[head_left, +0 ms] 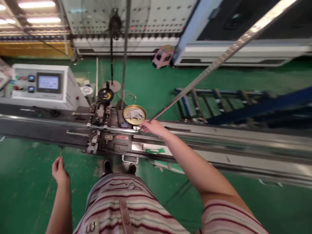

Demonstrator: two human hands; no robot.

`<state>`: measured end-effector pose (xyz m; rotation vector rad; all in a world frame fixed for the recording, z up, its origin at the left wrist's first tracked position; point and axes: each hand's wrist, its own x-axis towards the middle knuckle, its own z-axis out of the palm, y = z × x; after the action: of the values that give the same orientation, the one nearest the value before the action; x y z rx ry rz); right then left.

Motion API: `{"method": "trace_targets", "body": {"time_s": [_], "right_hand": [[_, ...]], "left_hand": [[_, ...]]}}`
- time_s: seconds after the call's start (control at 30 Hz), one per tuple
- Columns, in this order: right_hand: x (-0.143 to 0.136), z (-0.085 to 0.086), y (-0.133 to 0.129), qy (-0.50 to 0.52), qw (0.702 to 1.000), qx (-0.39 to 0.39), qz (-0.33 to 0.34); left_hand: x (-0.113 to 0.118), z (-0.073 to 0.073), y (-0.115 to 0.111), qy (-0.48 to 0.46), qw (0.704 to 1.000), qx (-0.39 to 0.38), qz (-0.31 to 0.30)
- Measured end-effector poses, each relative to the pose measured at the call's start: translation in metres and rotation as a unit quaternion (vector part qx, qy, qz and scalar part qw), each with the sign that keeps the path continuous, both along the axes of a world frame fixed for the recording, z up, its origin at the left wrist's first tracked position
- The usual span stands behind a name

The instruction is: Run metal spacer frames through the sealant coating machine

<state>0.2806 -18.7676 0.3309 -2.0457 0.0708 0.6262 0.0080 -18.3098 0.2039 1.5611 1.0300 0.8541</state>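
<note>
My right hand (152, 127) is closed around the lower end of a long, perforated metal strip (209, 69), just above the machine bed. The strip slants up to the upper right and leaves the view. Beside that hand, a round gold-coloured tray (126, 118) holds crumpled pale scraps. Left of it, a roller mechanism (99, 112) with a black handwheel (105, 95) straddles a thin metal rail (117, 130). My left hand (59, 170) hangs over the floor in front of the bench, fingertips together; whether anything is between them is hidden.
A white control box (44, 96) with a lit screen stands on the bench at left. Long metal channels (243, 139) extend right. Behind are a thin upright pole (125, 55), a pedestal fan (115, 26), a pink stool (163, 57) and a blue rack (255, 105).
</note>
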Motion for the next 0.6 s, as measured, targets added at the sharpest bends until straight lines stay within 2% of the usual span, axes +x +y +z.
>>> {"method": "trace_targets", "body": {"time_s": [0.13, 0.43, 0.53, 0.6], "right_hand": [[-0.004, -0.008, 0.079, 0.004, 0.999, -0.02, 0.045], [-0.015, -0.004, 0.255, -0.009, 0.992, -0.017, 0.122], [-0.019, -0.006, 0.313, -0.013, 0.992, -0.011, 0.121], [-0.021, -0.009, 0.351, -0.009, 0.993, 0.011, 0.117]], "left_hand": [[-0.02, -0.008, 0.03, -0.025, 0.998, -0.047, 0.04], [-0.081, -0.022, 0.11, -0.03, 0.994, -0.092, 0.05], [-0.09, -0.023, 0.139, -0.038, 0.994, -0.09, 0.058], [-0.085, -0.021, 0.156, -0.046, 0.993, -0.089, 0.056]]}}
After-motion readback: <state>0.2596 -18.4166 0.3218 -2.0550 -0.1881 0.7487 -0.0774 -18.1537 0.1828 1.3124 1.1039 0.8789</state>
